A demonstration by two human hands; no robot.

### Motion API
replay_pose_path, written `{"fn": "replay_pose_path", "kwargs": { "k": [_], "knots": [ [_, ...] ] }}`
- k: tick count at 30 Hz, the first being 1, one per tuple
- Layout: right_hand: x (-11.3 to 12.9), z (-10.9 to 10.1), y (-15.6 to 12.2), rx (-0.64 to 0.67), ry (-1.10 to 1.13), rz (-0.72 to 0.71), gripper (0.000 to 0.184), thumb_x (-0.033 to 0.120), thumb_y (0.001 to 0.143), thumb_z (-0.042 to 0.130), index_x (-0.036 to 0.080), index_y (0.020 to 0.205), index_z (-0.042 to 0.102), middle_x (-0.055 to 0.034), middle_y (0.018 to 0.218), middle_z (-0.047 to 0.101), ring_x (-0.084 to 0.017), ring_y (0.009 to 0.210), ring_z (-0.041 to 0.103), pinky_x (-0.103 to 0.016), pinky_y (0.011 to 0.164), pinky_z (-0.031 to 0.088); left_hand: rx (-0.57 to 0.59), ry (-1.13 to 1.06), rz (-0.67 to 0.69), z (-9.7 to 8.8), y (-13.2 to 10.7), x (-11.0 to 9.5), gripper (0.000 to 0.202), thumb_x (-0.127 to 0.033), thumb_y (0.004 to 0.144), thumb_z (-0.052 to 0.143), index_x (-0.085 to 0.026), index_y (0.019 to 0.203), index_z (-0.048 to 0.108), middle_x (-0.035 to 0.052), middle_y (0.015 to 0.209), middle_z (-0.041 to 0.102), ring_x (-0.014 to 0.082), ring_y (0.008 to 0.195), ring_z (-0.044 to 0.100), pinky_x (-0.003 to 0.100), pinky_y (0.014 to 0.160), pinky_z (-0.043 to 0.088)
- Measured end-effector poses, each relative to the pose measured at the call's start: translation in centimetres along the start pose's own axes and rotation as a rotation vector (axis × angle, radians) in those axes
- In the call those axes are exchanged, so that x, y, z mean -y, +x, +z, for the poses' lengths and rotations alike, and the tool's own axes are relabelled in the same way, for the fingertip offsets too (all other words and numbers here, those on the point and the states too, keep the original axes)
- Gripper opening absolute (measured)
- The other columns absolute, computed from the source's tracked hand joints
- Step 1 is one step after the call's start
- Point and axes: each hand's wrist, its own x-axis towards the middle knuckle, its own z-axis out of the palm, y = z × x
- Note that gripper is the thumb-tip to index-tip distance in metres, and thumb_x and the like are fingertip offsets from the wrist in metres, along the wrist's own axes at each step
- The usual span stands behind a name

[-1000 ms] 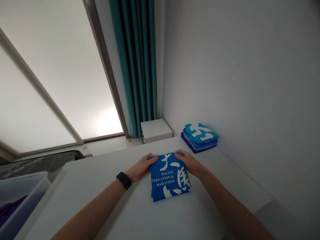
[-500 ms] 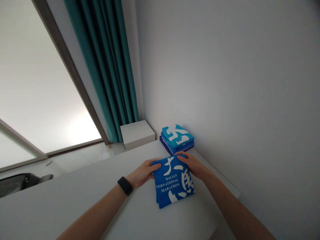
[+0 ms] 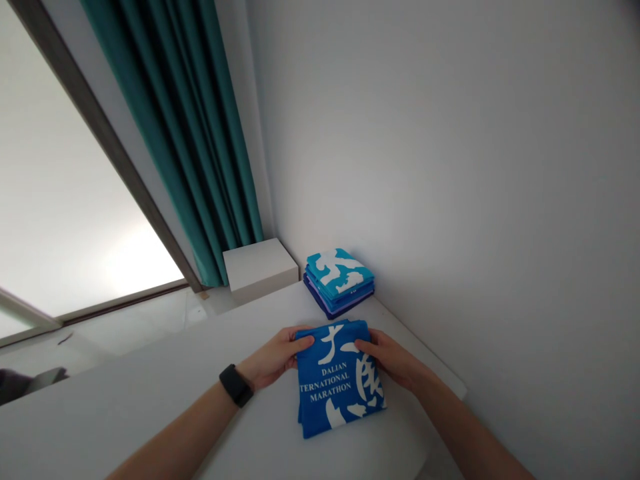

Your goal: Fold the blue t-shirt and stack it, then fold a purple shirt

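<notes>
A folded blue cloth (image 3: 337, 383) with white lettering lies on the white table (image 3: 150, 393) in front of me. My left hand (image 3: 277, 353), with a black watch on the wrist, grips the cloth's left far edge, thumb on top. On the right edge, my right hand (image 3: 393, 357) pinches the cloth in the same way. Both hands are closed on it.
A stack of folded blue and purple cloths (image 3: 339, 280) sits at the table's far corner by the white wall. A white cabinet (image 3: 260, 267) stands on the floor beyond the table, beside a teal curtain (image 3: 185, 140) and a large window.
The camera has swung to the right, so the bin and dark object at left have left the view. My hands stay on the folded cloth, which now lies a little closer to me.
</notes>
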Motion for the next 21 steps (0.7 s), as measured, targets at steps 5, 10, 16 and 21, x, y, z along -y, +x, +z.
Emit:
{"fn": "replay_pose_path", "kwargs": {
  "k": [5,10,16,21],
  "knots": [
    [2.1,0.1,-0.4,-0.068,-0.044,-0.072,0.043,0.043,0.077,0.072,0.021,0.113,0.063,-0.0097,0.111,0.071,-0.027,0.104,0.066,-0.045,0.094,0.051,-0.024,-0.024,0.021,0.9,-0.3,-1.6,0.043,-0.037,0.080,0.074,-0.019,0.118,0.066,0.0135,0.115,0.070,0.0264,0.102,0.069,0.041,0.089,0.057],
    [8.0,-0.4,0.1,-0.075,-0.105,-0.139,0.042,0.039,0.080,0.070,0.021,0.117,0.060,-0.0099,0.112,0.070,-0.027,0.101,0.067,-0.045,0.088,0.055,-0.050,-0.066,0.158,1.3,1.4,-4.7,0.037,-0.032,0.083,0.071,-0.016,0.116,0.066,0.0133,0.111,0.071,0.0240,0.097,0.070,0.036,0.088,0.058],
    [15.8,-2.3,5.0,-0.143,-0.239,-0.162,0.032,0.029,0.083,0.068,0.016,0.112,0.062,-0.0118,0.096,0.074,-0.025,0.084,0.070,-0.043,0.078,0.058,-0.244,-0.094,0.262,0.5,6.7,-9.7,0.027,-0.029,0.086,0.068,-0.011,0.106,0.068,0.0118,0.096,0.074,0.0176,0.076,0.071,0.027,0.069,0.061],
    [18.6,-4.1,10.3,-0.173,-0.318,-0.118,0.029,0.026,0.081,0.071,0.013,0.106,0.063,-0.0109,0.088,0.075,-0.023,0.078,0.070,-0.040,0.075,0.059,-0.308,-0.102,0.227,-0.8,10.6,-12.3,0.021,-0.026,0.088,0.064,-0.011,0.101,0.069,0.0095,0.090,0.074,0.0157,0.069,0.070,0.027,0.064,0.061]
  ]
}}
